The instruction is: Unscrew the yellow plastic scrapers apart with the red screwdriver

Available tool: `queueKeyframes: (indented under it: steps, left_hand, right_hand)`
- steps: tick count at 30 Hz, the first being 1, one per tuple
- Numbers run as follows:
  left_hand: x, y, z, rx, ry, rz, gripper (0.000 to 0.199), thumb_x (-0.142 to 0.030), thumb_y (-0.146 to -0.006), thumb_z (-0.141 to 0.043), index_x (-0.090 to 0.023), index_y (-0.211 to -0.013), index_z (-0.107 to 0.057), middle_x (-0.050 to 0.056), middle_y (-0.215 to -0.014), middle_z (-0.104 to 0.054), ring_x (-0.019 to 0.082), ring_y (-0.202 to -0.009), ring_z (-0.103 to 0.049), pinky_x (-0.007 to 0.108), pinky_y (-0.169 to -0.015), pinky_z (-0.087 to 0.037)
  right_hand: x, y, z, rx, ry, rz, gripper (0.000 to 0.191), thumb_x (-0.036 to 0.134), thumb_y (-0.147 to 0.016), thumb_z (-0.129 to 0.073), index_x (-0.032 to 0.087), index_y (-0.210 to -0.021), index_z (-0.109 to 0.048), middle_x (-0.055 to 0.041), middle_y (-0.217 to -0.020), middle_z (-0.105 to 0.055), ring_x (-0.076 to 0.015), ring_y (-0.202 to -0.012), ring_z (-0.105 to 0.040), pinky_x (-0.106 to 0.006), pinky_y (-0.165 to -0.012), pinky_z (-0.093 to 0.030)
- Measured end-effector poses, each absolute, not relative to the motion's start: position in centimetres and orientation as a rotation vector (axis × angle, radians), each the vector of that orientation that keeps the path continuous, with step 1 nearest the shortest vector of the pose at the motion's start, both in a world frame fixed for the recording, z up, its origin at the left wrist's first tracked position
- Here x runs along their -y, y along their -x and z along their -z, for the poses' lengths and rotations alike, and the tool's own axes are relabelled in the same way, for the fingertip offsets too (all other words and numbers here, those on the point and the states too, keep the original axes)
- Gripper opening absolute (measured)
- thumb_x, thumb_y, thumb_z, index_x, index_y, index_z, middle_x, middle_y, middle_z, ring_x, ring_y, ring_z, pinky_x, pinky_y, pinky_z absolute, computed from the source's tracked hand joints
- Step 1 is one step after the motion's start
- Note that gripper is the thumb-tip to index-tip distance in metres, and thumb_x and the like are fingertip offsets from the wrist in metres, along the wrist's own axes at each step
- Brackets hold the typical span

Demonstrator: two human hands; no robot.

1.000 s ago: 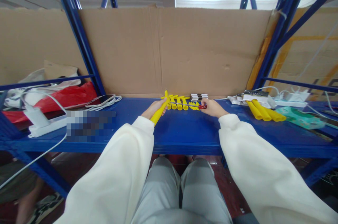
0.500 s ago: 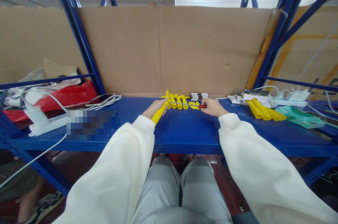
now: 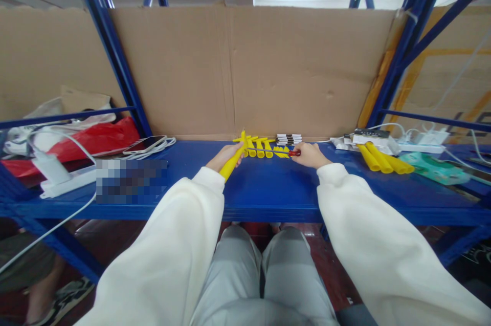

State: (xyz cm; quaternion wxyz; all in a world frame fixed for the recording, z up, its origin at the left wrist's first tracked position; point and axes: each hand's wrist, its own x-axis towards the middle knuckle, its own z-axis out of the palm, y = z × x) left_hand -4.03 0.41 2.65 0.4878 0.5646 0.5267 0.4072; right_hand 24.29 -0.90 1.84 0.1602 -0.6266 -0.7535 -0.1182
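Note:
My left hand (image 3: 229, 156) is wrapped round a yellow tube-like piece (image 3: 231, 165), which slants up to a narrower top. My right hand (image 3: 309, 155) grips a screwdriver (image 3: 294, 153) by its red handle; the thin shaft points left, and its tip is at or near the yellow piece. Whether the tip touches it is too small to tell. Behind the shaft, several similar yellow pieces (image 3: 260, 148) stand in a row on the blue table (image 3: 268, 188). Small yellow parts (image 3: 282, 151) lie to their right, near a stack of black-and-white items (image 3: 289, 139).
At the right lie yellow tubes (image 3: 379, 158), a green packet (image 3: 437, 168) and a white power strip (image 3: 422, 149). A red bag (image 3: 95, 139), a phone (image 3: 144, 145) and another power strip (image 3: 71, 181) are at the left. Cardboard (image 3: 268, 70) stands behind.
The view has shifted very slightly. The red handle shows a little more beside my right hand; both hands keep their holds.

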Motion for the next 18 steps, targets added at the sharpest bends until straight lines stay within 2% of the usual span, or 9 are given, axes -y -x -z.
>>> queueKeyframes:
  steps: [6, 13, 18]
  left_hand:
    - [-0.26, 3.92, -2.68, -1.261, -1.369, -0.997, 0.052, -0.042, -0.102, -0.050, -0.018, -0.056, -0.052, -0.001, -0.040, -0.046, 0.008, -0.032, -0.041, 0.018, -0.037, -0.032]
    - [-0.32, 3.93, -2.76, -1.285, -1.374, -0.979, 0.051, -0.039, -0.103, -0.046, -0.017, -0.057, -0.054, 0.000, -0.042, -0.048, 0.009, -0.034, -0.045, 0.020, -0.039, -0.035]
    - [0.03, 3.68, -2.75, -1.256, -1.376, -1.022, 0.050, -0.038, -0.103, -0.048, -0.017, -0.058, -0.053, -0.001, -0.045, -0.050, 0.008, -0.034, -0.043, 0.020, -0.039, -0.034]
  right_hand:
    - [0.94, -24.23, -1.64, 2.141, 1.801, 0.316, 0.010, 0.025, -0.080, -0.064, 0.022, -0.090, -0.067, -0.0091, -0.091, -0.077, -0.0249, -0.085, -0.070, -0.029, -0.069, -0.043]
    - [0.98, -24.10, -1.78, 2.147, 1.811, 0.336, 0.013, 0.032, -0.083, -0.062, 0.023, -0.092, -0.067, -0.0065, -0.094, -0.078, -0.0262, -0.089, -0.071, -0.034, -0.079, -0.045]
    - [0.73, -24.22, -1.65, 2.156, 1.847, 0.313, 0.011, 0.030, -0.079, -0.066, 0.023, -0.088, -0.066, -0.0076, -0.089, -0.077, -0.0247, -0.083, -0.070, -0.030, -0.070, -0.044]
